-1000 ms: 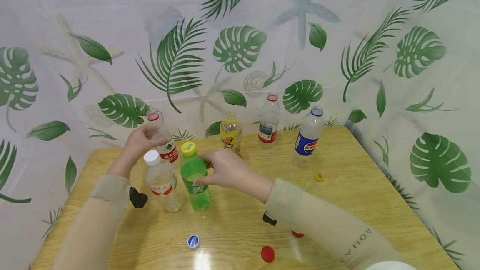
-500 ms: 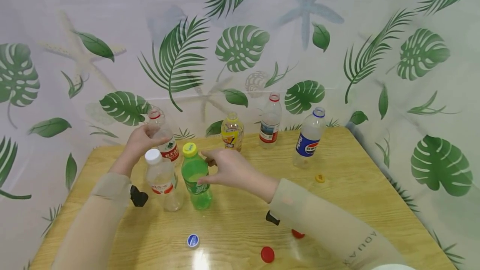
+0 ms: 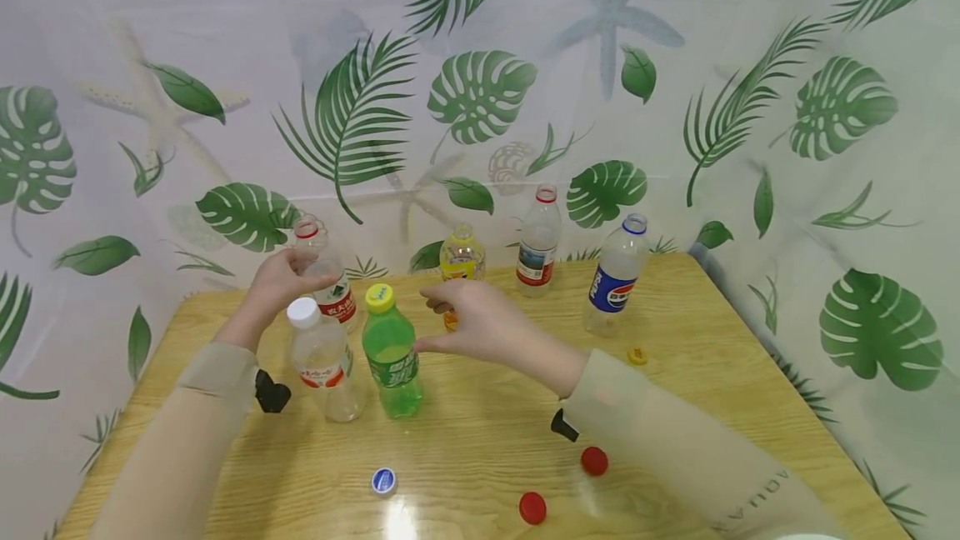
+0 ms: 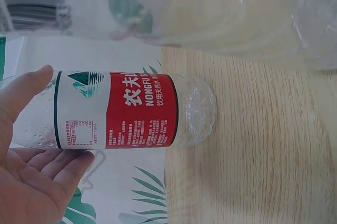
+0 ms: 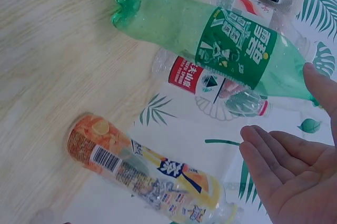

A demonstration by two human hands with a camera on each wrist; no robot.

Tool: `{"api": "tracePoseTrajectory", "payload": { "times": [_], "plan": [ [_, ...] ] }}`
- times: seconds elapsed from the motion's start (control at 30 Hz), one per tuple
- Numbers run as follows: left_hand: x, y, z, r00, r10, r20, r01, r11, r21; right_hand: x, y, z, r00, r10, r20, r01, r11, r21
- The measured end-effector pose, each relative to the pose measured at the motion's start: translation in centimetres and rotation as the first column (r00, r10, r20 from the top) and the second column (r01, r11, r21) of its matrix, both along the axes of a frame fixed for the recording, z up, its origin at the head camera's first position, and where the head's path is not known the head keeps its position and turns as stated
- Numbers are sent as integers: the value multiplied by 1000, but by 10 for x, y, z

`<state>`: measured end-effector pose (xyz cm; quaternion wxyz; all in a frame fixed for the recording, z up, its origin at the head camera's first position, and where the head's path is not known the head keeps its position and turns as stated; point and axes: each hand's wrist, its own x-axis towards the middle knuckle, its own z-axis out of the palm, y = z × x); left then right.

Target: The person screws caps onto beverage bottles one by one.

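My left hand (image 3: 279, 283) grips a clear plastic water bottle (image 4: 142, 110) with a red and white label round its upper part, thumb on one side and fingers on the other. That bottle stands uncapped at the table's back left. My right hand (image 3: 491, 325) is just right of a green soda bottle (image 3: 393, 361) with a yellow cap, its thumb tip close to the label. In the right wrist view the palm is empty and the fingers are relaxed. A clear bottle (image 3: 322, 352) with a white cap stands left of the green one. Behind my right hand is an uncapped tea bottle (image 5: 152, 171).
Farther right stand another uncapped water bottle (image 3: 538, 244) and an uncapped blue-label cola bottle (image 3: 615, 282). Loose caps lie on the wooden table (image 3: 465, 448): a blue one (image 3: 384, 482), two red, including one red cap (image 3: 532, 508), and a yellow one (image 3: 637, 356). A leaf-printed cloth (image 3: 480, 98) hangs behind.
My right hand has let go of the green soda bottle and drawn back to the right. The bottle stays upright in place. My left hand keeps its grip on the water bottle.
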<state>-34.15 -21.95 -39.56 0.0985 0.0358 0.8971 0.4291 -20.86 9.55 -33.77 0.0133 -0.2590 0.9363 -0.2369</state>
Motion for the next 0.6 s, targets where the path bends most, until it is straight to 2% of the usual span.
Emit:
{"api": "tracePoseTrajectory", "payload": {
  "times": [0.13,0.33,0.47,0.6],
  "plan": [
    [0,-1,-1,1000,-9,-17,9,1000,-12,4,12,3,1000,-3,-8,3,1000,11],
    [4,-5,3,996,8,-88,-13,998,-59,9,28,4,999,-23,-32,23,1000,13],
    [7,-9,15,994,30,-103,-39,996,-84,13,39,5,997,-28,-73,31,999,27],
    [12,-13,34,993,47,-112,-57,994,-88,17,49,5,997,-32,-70,34,999,39]
  ]
}}
